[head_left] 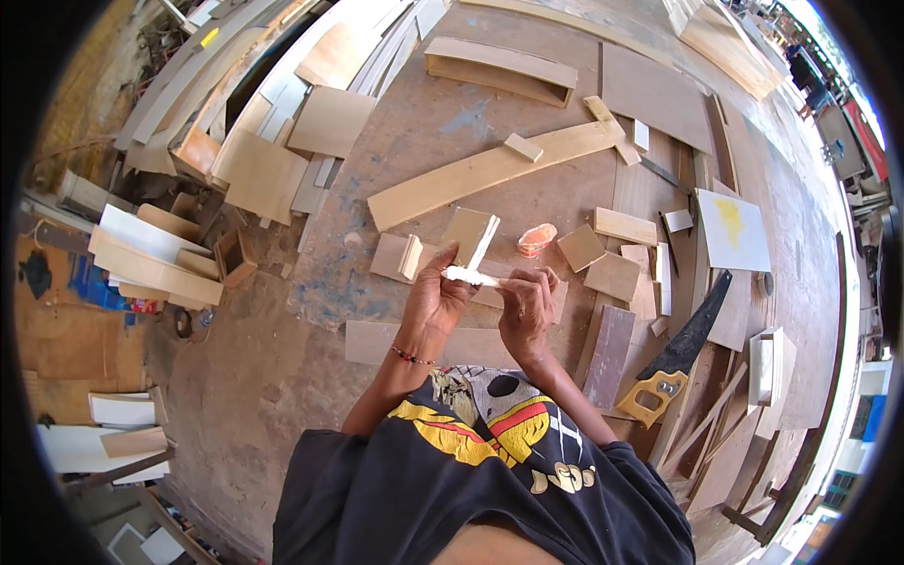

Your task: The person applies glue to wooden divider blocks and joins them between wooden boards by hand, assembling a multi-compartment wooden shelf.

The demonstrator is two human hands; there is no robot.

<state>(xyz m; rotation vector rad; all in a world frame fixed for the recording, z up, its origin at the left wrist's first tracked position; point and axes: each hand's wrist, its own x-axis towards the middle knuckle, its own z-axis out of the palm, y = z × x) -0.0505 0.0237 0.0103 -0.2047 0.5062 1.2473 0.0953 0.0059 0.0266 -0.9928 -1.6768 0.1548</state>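
My left hand (pixel 438 297) is closed on a small wooden board (pixel 466 231), held tilted above the bench. Along the board's right edge runs a thick line of white paste (pixel 484 242). My right hand (pixel 529 306) pinches a small, light-coloured spreader (pixel 491 281) whose tip is covered in white paste and meets the board's near corner. The spreader's exact kind is hidden by the fingers and the paste. Just beyond my right hand sits a small orange tub (pixel 537 239) with white smears. Left of the board, a small wooden block (pixel 411 256) rests on a flat offcut.
A handsaw (pixel 680 344) with a yellow handle lies at the right. A long plank (pixel 490 174) crosses the bench (pixel 353 250), with a hollow wooden box (pixel 501 71) behind it. Several offcuts (pixel 612 276) lie right of the tub. Stacked boards (pixel 259 174) stand at the left.
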